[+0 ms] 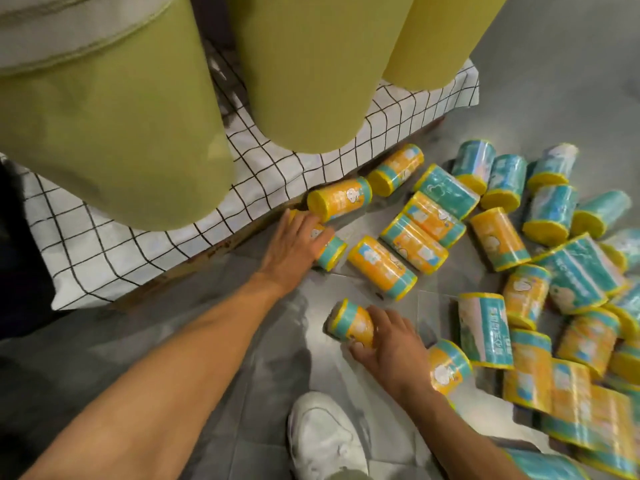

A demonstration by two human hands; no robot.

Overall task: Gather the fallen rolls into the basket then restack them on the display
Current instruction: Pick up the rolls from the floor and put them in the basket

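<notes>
Several small rolls in orange, yellow and teal wrappers lie scattered over the grey tiled floor, thickest at the right. My left hand lies over one roll by the edge of the low display. My right hand grips a second roll just above the floor, its teal end pointing left. Another orange roll lies against the display edge beside my left fingers. No basket is in view.
A low display platform covered by a white black-checked cloth holds big green fabric rolls overhanging the floor. My white shoe stands at the bottom centre. Bare floor shows at the left and top right.
</notes>
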